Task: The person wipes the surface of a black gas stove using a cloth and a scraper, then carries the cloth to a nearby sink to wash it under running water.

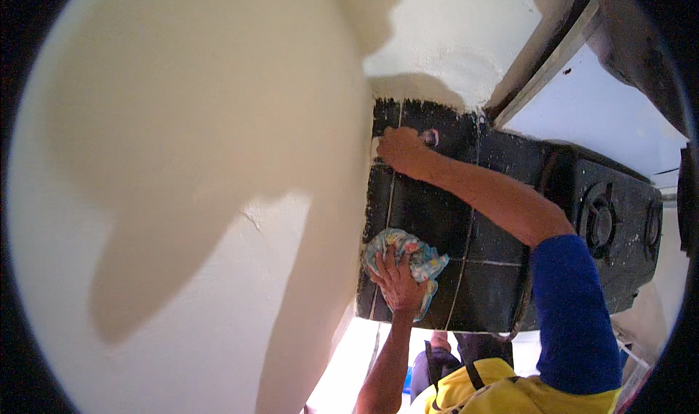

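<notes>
A patterned light-blue cloth (429, 259) lies bunched on the black tiled counter (429, 195), near its front left corner. My left hand (399, 283) presses the cloth from above, its fingers spread over the folds and holding it against the tiles. Farther back, my right hand (402, 150) reaches across from the right, fingers curled in at the counter's left edge by the wall. A small whitish patch or thing (376, 148) shows beside those fingers; whether they grip it is hidden. Just right of the knuckles sits a small pinkish object (431, 137), its kind unclear.
A black gas stove (619, 228) with round burners stands on the counter's right side. A dark hose (526, 297) runs along the stove's near left side. The cream wall (218, 123) borders the counter at left, and a white panel (604, 101) slants behind the stove.
</notes>
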Motion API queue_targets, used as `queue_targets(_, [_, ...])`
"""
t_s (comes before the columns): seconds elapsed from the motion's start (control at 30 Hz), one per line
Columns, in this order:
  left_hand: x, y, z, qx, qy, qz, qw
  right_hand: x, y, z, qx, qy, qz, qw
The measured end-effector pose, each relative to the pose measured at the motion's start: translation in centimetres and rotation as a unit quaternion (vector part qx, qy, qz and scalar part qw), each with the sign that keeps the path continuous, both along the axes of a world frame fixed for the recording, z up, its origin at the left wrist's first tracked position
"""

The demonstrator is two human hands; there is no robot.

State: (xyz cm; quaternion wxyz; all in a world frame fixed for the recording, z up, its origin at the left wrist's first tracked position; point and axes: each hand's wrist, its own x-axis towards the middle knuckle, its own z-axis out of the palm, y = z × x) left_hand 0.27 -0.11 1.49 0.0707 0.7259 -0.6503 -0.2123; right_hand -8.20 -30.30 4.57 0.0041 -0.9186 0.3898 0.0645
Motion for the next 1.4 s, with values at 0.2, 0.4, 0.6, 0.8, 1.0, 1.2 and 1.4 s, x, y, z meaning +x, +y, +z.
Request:
queue_targets(0.2, [0.1,0.2,-0.9,-0.043,0.003,0.013,0.999,-0.9,1.0,0.5,-0.008,-0.016,0.009,1.0])
queue_targets(0.4, [-0.1,0.2,-0.4,-0.049,0.01,0.009,0.999,-1.5,2.5,-0.4,0.039,-0.017,0.035,0.998])
queue_targets(0.6, [0.0,-0.2,-0.3,-0.036,0.005,0.001,0.999,0.5,3.4,1.5,0.043,0.022,-0.013,0.999])
queue_targets(0.8, [-0.5,0.5,0.3,-0.003,-0.007,-0.006,1.0,0.3,5.3,1.2,0.082,0.005,-0.033,0.996])
queue_targets(1.0, [-0.1,-0.3,-0.5,-0.045,0.0,0.014,0.999,-7.2,8.5,0.9,0.061,-0.057,-0.26,0.962])
queue_targets(1.2, [-0.9,-0.3,0.1,-0.045,0.009,0.011,0.999,-17.4,6.8,-1.8,0.037,-0.09,-0.385,0.918])
queue_targets(1.4, [-0.7,-0.7,0.5,-0.058,0.013,0.015,0.998,-16.8,1.0,0.7,0.195,-0.044,-0.335,0.921])
